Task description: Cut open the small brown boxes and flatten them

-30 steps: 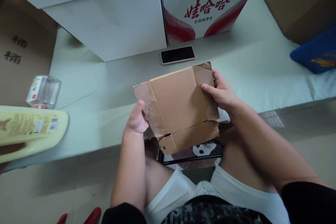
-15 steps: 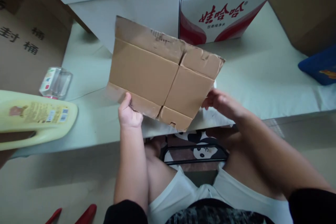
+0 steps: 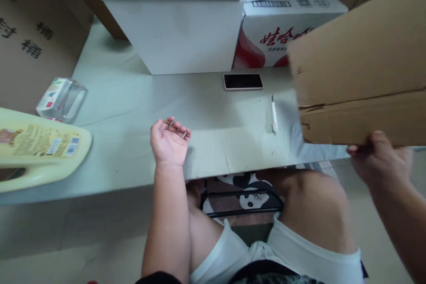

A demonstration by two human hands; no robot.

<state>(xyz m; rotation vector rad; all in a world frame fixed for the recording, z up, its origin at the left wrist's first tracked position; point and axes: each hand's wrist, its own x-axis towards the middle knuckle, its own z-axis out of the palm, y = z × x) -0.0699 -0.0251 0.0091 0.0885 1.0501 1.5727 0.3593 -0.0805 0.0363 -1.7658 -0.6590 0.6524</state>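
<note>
My right hand [image 3: 381, 162] grips the lower edge of a flattened brown cardboard box [image 3: 357, 62], which is held up at the right of the view, off the table. My left hand [image 3: 169, 140] rests palm up on the pale green table [image 3: 206, 111] near its front edge, with the fingers loosely curled and nothing in them. A small white cutter-like tool [image 3: 274, 115] lies on the table between the two hands. A dark phone [image 3: 243, 81] lies flat farther back.
White boxes [image 3: 179, 31] and a red-and-white printed carton [image 3: 269, 31] are stacked at the back. A brown carton [image 3: 29, 40] stands at left. A clear bottle [image 3: 61, 97] and a yellow jug [image 3: 36, 151] lie at the left. A panda-print stool [image 3: 246, 193] shows under the table.
The cardboard box has swung from in front of me to the right, now held by my right hand alone. My left hand let go and dropped onto the table.
</note>
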